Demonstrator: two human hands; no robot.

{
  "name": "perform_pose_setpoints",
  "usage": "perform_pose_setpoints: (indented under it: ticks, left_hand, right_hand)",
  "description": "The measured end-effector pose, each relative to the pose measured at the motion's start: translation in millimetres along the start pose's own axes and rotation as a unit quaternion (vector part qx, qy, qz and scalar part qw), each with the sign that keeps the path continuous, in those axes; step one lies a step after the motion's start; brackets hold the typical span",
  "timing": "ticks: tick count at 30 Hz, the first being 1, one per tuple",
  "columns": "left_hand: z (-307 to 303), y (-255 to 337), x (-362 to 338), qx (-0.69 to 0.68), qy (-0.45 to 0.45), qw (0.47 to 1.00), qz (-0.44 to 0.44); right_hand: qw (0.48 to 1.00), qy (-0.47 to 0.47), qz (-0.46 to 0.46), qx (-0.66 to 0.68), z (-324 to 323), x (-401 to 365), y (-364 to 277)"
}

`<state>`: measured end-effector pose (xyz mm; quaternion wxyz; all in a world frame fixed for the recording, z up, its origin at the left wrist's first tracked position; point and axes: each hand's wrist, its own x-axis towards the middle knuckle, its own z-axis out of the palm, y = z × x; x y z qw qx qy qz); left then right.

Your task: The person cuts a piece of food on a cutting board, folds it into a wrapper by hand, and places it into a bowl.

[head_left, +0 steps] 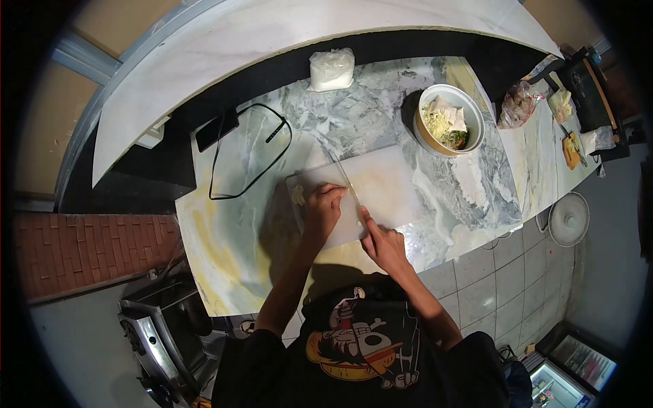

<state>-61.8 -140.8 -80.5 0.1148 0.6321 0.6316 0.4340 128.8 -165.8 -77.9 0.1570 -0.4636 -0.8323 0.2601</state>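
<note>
A white cutting board lies at an angle on the marble-patterned counter before me. My right hand is wrapped round the handle of a knife, index finger stretched along it. The blade points away from me across the middle of the board. Just left of the blade, my left hand has its fingers bent and pressed together on the board; whatever they pinch is too small or hidden to name. Some pale cut pieces lie near the board's left edge.
Beyond the board, to the right, stands a bowl with shredded pale food, white pieces and green and red bits. A bag of white powder sits at the back. A phone and a black strap lie left. Plastic bags are far right.
</note>
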Motion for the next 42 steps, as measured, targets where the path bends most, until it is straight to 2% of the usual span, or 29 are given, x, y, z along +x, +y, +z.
perform_pose_setpoints:
  ticks: [5,7,13,19,22,36,42]
  left_hand:
    - [-1.9,1.1,1.2,0.014,-0.004,1.0,0.007]
    - [0.4,-2.0,0.1,0.005,-0.003,1.0,0.004]
    - [-2.0,1.3,1.2,-0.008,-0.013,1.0,-0.006]
    - [0.9,-0.7,0.9,0.003,-0.012,1.0,-0.002]
    - [-0.8,-1.1,1.0,0.008,-0.006,1.0,0.002]
    - [-2.7,-1.2,-0.8,0.045,-0.001,0.999,0.017]
    - [-2.2,-0.6,-1.4,-0.001,0.0,1.0,0.007]
  right_hand:
    - [1.0,0.018,-0.025,-0.001,-4.0,1.7,0.1]
    - [1.0,-0.012,-0.008,0.008,-6.6,1.8,-0.3]
    - [0.999,-0.012,-0.03,0.004,-10.0,4.3,0.6]
    - [0.999,-0.046,-0.001,-0.025,-9.8,6.5,-5.4]
    - [0.999,-0.045,0.02,-0.016,-5.5,4.7,-7.7]
    - [1.0,-0.015,-0.017,0.003,-4.7,2.1,-0.3]
    - [0.998,-0.046,-0.014,-0.031,-7.2,5.6,-4.0]
